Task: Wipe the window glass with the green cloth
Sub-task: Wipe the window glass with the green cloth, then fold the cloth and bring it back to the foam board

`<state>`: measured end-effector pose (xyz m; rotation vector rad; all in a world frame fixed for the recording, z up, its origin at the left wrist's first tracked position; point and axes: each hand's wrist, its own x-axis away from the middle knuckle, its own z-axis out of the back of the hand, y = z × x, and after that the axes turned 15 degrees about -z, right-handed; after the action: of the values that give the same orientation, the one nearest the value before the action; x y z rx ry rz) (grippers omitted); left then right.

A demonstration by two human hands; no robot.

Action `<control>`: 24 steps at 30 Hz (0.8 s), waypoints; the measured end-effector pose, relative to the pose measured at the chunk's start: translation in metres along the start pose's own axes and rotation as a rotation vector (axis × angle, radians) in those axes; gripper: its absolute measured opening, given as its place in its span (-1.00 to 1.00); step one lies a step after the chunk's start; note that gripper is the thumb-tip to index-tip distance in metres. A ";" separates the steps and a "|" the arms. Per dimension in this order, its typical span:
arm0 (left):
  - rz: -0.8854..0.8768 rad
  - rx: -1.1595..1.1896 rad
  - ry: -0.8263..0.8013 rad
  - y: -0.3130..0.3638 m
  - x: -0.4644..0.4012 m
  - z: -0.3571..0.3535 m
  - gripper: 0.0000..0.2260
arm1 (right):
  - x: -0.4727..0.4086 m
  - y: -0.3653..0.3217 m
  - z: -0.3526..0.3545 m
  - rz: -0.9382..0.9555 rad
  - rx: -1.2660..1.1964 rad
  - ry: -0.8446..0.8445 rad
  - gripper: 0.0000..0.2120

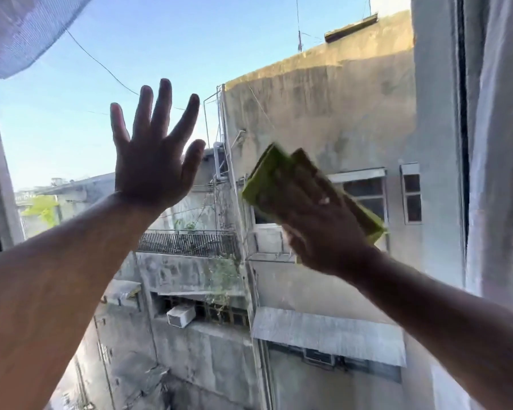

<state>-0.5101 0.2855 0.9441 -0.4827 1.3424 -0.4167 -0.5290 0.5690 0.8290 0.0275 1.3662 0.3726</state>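
Pressed flat under the right hand (pixel 323 220), the green cloth (pixel 267 179) is held against the window glass (pixel 71 119), fingers laid over it and pointing up and to the left. Cloth appears folded into a pad; its edges stick out past the fingertips at upper left and past the heel of the hand at lower right. Right hand and cloth are motion-blurred, so individual fingers are hard to separate, and whether the thumb wraps the cloth's edge cannot be told. Right forearm enters from the lower right corner, rising on a diagonal.

Left hand (pixel 151 173) is raised, palm toward the pane, all five fingers spread wide and pointing up. It holds nothing. It reads dark against the bright sky; whether the palm actually touches the glass cannot be told. Left forearm comes in from the lower left edge, cut off by the frame.

Cloth sits right of centre on the pane, at mid-height, over the view of a stained concrete building (pixel 323 99) outside. Pale curtain (pixel 498 143) hangs along the right side, covering that edge of the window. Sheer fabric (pixel 21 28) drapes across the upper left corner.
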 end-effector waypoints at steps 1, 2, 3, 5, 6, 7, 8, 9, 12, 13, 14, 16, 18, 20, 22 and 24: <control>0.002 0.012 -0.034 0.001 -0.002 0.003 -0.40 | 0.027 -0.026 -0.004 0.181 -0.005 -0.094 -0.30; 0.008 0.042 -0.066 0.002 -0.001 0.008 -0.36 | 0.047 -0.042 -0.005 0.306 -0.010 -0.172 -0.30; 0.009 0.082 -0.083 0.005 0.002 0.012 -0.32 | 0.057 -0.049 -0.005 0.371 -0.025 -0.224 -0.32; -0.027 0.169 -0.067 0.022 0.023 0.022 -0.32 | 0.058 -0.048 -0.001 0.395 -0.103 -0.269 -0.33; -0.068 0.197 -0.046 0.035 0.041 0.028 -0.36 | 0.055 -0.046 0.002 0.393 -0.157 -0.292 -0.32; -0.111 0.215 -0.028 0.049 0.061 0.032 -0.41 | 0.053 -0.044 0.006 0.390 -0.209 -0.302 -0.31; -0.139 0.227 -0.021 0.064 0.081 0.035 -0.46 | 0.050 -0.041 0.008 0.384 -0.251 -0.309 -0.33; -0.140 0.226 -0.036 0.078 0.098 0.039 -0.48 | 0.048 -0.039 0.010 0.373 -0.283 -0.315 -0.38; 0.003 0.225 -0.178 0.106 0.116 0.043 -0.46 | 0.050 -0.029 0.014 0.264 -0.370 -0.337 -0.46; 0.046 0.235 -0.201 0.110 0.114 0.043 -0.44 | 0.051 -0.026 0.016 0.201 -0.394 -0.330 -0.46; 0.069 0.241 -0.212 0.114 0.110 0.044 -0.44 | 0.054 -0.024 0.018 0.123 -0.400 -0.299 -0.45; 0.063 0.252 -0.226 0.123 0.099 0.046 -0.49 | 0.059 -0.019 0.023 -0.061 -0.344 -0.216 -0.34; 0.040 0.308 -0.215 0.128 0.088 0.049 -0.57 | 0.061 -0.016 0.030 -0.231 -0.248 -0.174 -0.19; 0.039 0.503 -0.193 0.129 0.082 0.059 -0.65 | 0.061 -0.017 0.036 -0.311 -0.225 -0.179 -0.21; 0.110 0.844 -0.195 0.122 0.089 0.071 -0.74 | 0.062 -0.022 0.041 -0.368 -0.393 -0.331 -0.43; 0.281 1.101 -0.187 0.103 0.108 0.085 -0.78 | 0.064 -0.032 0.041 -0.394 -0.644 -0.629 -0.74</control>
<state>-0.4061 0.3197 0.8121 0.5627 0.8077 -0.7688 -0.4721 0.5644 0.7692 -0.6029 0.5665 0.4091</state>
